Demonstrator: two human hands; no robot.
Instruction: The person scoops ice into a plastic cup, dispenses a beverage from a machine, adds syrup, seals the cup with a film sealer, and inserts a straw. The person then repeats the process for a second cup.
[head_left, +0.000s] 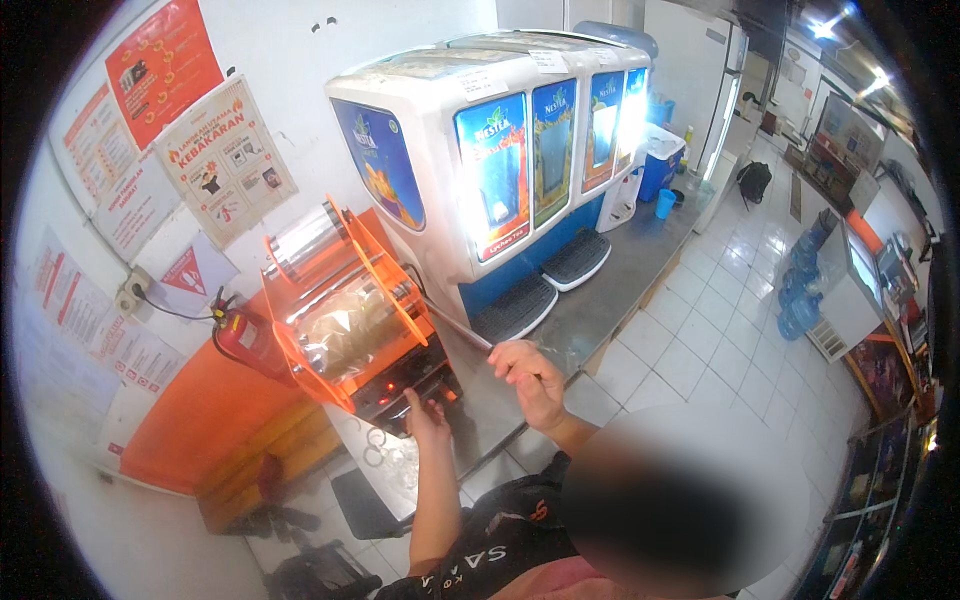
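At the front of an orange cup sealing machine (352, 330) is my left hand (427, 420), its thumb up against the dark front panel (409, 379) beside small red lights. The fingers curl at the panel's lower edge, and their grip is partly hidden. A roll of clear plastic film (349, 326) is mounted on the machine, with a shinier roller (307, 238) behind it. My right hand (534, 379) is raised over the counter's front edge, apart from the machine, with its fingers bent. Whether it pinches something thin and clear cannot be made out.
A white drink dispenser (435, 112) with black drip trays (517, 307) stands right of the machine on the grey counter (592, 315). A fire extinguisher (251, 341) hangs at the left wall. Further right are a blue cup (664, 203), a cooler box (660, 161) and water jugs (799, 311).
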